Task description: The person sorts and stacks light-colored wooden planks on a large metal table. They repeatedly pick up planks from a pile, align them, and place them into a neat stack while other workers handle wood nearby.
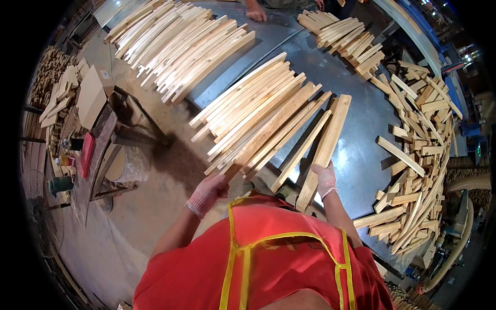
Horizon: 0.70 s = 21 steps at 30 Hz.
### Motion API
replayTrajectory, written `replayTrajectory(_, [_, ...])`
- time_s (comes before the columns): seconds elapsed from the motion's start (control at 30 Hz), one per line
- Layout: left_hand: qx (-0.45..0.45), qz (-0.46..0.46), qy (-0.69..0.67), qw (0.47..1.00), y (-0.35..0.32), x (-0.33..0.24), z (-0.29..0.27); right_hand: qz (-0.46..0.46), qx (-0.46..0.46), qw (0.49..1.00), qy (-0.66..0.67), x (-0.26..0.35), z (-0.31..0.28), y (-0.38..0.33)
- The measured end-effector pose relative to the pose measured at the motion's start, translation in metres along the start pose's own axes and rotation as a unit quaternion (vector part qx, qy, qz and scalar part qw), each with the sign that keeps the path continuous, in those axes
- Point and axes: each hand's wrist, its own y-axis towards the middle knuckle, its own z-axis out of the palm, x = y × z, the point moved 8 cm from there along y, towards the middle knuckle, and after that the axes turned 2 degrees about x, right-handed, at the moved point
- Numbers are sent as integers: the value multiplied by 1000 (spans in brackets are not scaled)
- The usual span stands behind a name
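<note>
My right hand [324,179], in a pale glove, is closed around the lower part of a wide wooden board [330,132] that slants over the metal table [356,186]. My left hand [211,191], gloved too, grips the near end of a wooden strip [276,132] at the table's front edge. Between these two lie narrower strips, one of them a loose thin strip [302,150] set apart from the others. Left of them, a row of long light strips [253,95] lies side by side, their near ends jutting past the edge.
A larger row of strips [181,46] lies at the far left. Short offcuts [413,170] heap up on the right, with stacked short pieces [343,36] farther back. Across the table rests another person's hand [256,11]. A wooden stand [98,150] with a red object stands left.
</note>
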Motion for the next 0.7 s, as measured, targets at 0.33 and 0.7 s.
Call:
replayTrajectory(0.33, [35,120,360,925,74,46,145,-32,-47,992,109,13,-37,-10])
replayTrajectory(0.7, [271,-30,634,724,127,162,218,-104,-171,972,-125,-22,-94,20])
